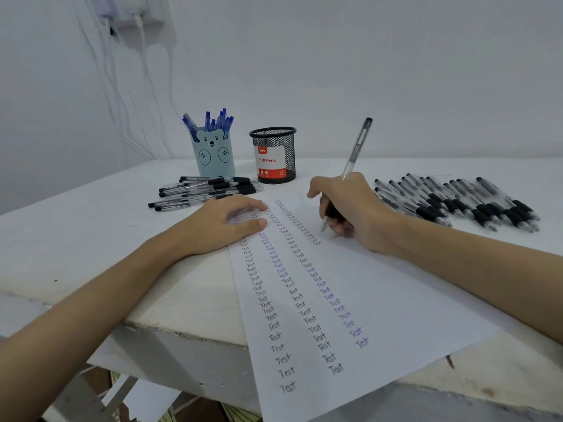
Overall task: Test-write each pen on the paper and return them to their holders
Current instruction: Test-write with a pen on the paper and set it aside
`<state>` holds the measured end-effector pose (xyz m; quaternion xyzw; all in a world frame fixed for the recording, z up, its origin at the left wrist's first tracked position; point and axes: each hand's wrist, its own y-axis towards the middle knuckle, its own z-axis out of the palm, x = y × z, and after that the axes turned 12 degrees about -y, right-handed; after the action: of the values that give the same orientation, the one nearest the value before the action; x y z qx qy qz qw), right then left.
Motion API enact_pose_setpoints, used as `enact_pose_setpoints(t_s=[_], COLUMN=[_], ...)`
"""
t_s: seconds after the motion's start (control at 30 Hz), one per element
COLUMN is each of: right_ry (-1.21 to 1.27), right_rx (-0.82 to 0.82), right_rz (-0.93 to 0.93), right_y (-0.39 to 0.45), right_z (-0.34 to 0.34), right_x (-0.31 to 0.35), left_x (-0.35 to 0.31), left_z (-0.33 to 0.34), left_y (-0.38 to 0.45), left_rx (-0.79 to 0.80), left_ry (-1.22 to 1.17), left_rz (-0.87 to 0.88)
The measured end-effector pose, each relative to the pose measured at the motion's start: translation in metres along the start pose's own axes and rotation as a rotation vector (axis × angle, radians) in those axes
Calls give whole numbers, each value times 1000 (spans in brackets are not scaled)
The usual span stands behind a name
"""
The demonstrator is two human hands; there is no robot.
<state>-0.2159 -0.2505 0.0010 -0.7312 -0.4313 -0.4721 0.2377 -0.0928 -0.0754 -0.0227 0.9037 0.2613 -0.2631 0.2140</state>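
The right hand (353, 211) grips a black pen (350, 166), tip on the paper (380, 300) beside columns of "Test". The left hand (225, 223) presses flat on the paper's far left corner.

A plain pale wall (365, 71) fills the whole back of the view, lit softly and evenly with a cool bluish cast. High at the upper left a white socket block (134, 10) is fixed to it, with plugs in it and several white cables (115, 86) hanging down the wall toward the back edge of the worktop (76, 239). The worktop is white, its near edge chipped and worn, showing a bare, darker strip. Below that edge, at the bottom left, a bit of patterned floor (170, 417) and some pale boards show
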Motion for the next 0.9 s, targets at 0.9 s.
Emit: enact_pose_setpoints(t_s=[0.9], right_ry=[-193], right_rx=[13], right_rz=[-91], right_y=[16], right_z=[-15], right_x=[0], left_x=[-2], left_z=[0], left_y=[-1], left_rx=[8], left_ry=[-23], left_rz=[-8])
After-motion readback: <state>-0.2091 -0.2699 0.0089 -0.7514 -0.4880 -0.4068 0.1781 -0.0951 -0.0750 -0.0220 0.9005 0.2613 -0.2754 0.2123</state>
